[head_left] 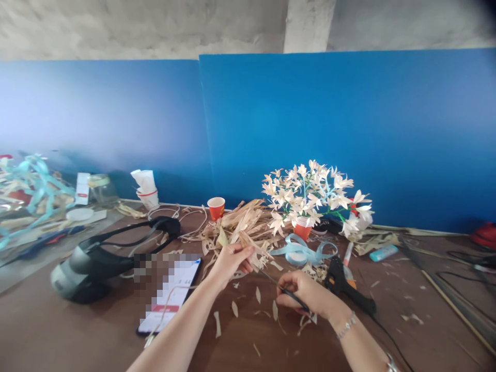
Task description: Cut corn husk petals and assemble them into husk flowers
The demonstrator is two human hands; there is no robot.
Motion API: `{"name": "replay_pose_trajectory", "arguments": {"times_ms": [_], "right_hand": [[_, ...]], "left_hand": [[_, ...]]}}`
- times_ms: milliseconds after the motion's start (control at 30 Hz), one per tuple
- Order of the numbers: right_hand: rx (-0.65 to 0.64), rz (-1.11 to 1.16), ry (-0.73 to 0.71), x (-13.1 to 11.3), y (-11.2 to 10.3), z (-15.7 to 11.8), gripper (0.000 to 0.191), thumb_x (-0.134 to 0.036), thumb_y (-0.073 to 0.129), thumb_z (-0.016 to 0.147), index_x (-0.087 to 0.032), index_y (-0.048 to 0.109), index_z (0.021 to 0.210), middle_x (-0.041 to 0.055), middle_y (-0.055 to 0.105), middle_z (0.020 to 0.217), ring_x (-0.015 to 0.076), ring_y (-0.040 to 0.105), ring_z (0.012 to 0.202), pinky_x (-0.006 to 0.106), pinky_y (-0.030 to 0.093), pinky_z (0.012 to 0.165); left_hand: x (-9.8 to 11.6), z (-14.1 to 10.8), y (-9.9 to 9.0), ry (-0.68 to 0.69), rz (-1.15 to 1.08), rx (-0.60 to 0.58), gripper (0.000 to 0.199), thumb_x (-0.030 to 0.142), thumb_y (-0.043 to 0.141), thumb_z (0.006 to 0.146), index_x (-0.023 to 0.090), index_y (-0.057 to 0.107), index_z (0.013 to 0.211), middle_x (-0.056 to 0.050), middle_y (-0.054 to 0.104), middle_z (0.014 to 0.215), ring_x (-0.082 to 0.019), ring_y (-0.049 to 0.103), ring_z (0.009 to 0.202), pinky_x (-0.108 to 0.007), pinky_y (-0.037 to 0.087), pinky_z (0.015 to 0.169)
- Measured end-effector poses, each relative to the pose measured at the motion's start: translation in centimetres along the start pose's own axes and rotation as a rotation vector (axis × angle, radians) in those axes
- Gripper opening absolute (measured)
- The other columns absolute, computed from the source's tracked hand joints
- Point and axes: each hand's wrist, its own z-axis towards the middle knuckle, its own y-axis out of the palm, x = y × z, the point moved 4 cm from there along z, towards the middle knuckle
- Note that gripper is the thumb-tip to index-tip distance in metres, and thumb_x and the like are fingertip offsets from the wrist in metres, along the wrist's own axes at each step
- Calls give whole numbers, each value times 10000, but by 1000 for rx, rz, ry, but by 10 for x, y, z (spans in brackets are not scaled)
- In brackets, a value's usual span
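Note:
My left hand (232,264) is closed, its thumb and fingers pinching a strip of dried corn husk (251,243). My right hand (304,294) is wrapped round dark-handled scissors (292,298), their thin blades pointing up and left toward the left fingers. I cannot tell whether the blades touch the husk. A heap of dried husks (248,214) lies behind my left hand. Small cut petal-shaped pieces (234,309) are scattered on the brown table (240,346) below both hands. Behind my right hand, pale husk flowers (306,194) on green stems stand in a red paper cup (302,229).
A black glue gun (344,284) with a cord lies right of my right hand. Light blue ribbon (296,253) is coiled behind it. At left are a phone (172,292) with a white cable and a black headset (93,263). A red cup (216,207) stands near the blue partition (271,113).

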Motion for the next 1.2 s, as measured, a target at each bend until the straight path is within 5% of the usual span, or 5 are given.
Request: {"name": "replay_pose_trajectory", "arguments": {"times_ms": [933,1200], "right_hand": [[74,6,-22,-4,-2,0,355,-459,702,617,-168,524,717,-90,440,443,33,344,314,150,227,290],[80,22,-31,-4,-2,0,340,-441,706,621,-170,521,711,-95,423,434,32,340,320,147,227,295]], "left_hand": [[1,-2,1,26,-111,64,360,454,717,607,105,627,610,-40,601,459,-92,529,416,-186,407,439],[4,-6,5,26,-178,130,362,452,739,561,120,597,556,19,512,411,-60,455,377,-163,315,370]]}}
